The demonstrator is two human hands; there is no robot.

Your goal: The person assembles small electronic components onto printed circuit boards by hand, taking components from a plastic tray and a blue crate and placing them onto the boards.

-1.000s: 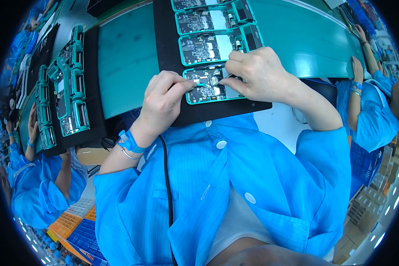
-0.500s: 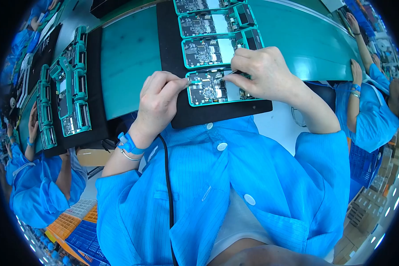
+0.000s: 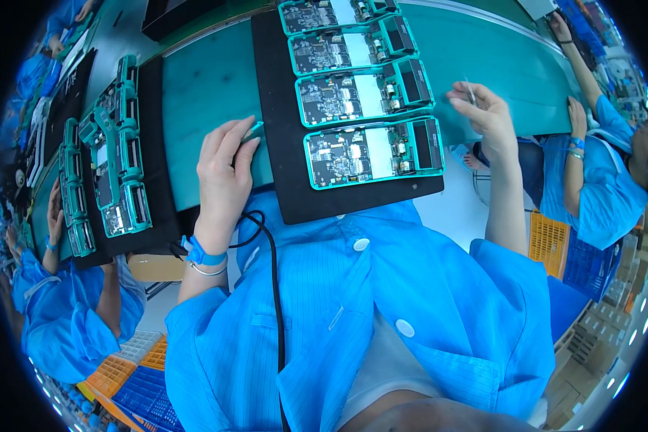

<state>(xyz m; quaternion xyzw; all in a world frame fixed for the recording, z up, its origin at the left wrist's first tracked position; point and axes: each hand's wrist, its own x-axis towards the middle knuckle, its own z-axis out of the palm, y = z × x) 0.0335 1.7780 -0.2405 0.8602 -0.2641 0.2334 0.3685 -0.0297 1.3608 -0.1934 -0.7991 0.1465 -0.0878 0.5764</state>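
My left hand is over the green bench at the left of the black mat, its thumb and fingers pinching a small flat teal piece whose kind I cannot make out. Off the mat's right side, my right hand is raised with thin metal tweezers between thumb and fingers. Between the two hands, touched by neither, lies the nearest teal-framed device housing. It holds a dark circuit board, a pale panel and a black block at its right end.
Several like housings run away from me in a row on the black mat. More teal housings lie on another mat at left. A black cable hangs down my front. Co-workers sit on both sides.
Both hands have left the nearest housing: the left drew back leftward with the teal piece, the right swung out rightward with the tweezers. The housing's right end is uncovered now.
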